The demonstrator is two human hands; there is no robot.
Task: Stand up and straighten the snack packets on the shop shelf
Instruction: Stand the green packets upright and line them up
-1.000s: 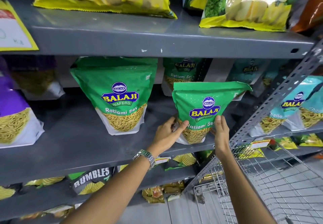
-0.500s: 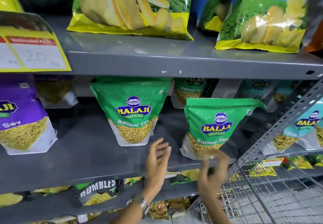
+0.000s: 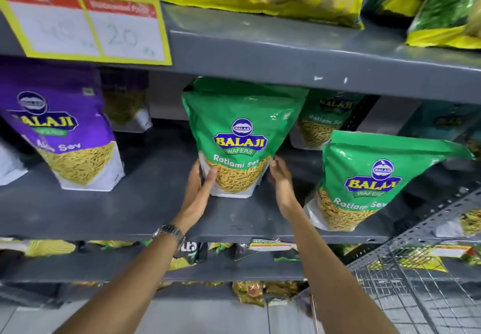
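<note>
Hands (image 3: 240, 177) around green packet (image 3: 240, 135) — seemingly upright — second packet (image 3: 369, 180) beside.

Green packet (image 3: 240, 135) in grip: glossy plastic film, creased, w/ shiny highlights. Shelf (image 3: 145, 203) under grip: grey painted metal, matt, smooth; paint chipped on edge above. Watch (image 3: 170, 231) below left hand (image 3: 199, 190): shiny metal links. Basket (image 3: 416, 289) lower right of grip: bare wire mesh. Tag (image 3: 86, 23) upper left: paper.
</note>
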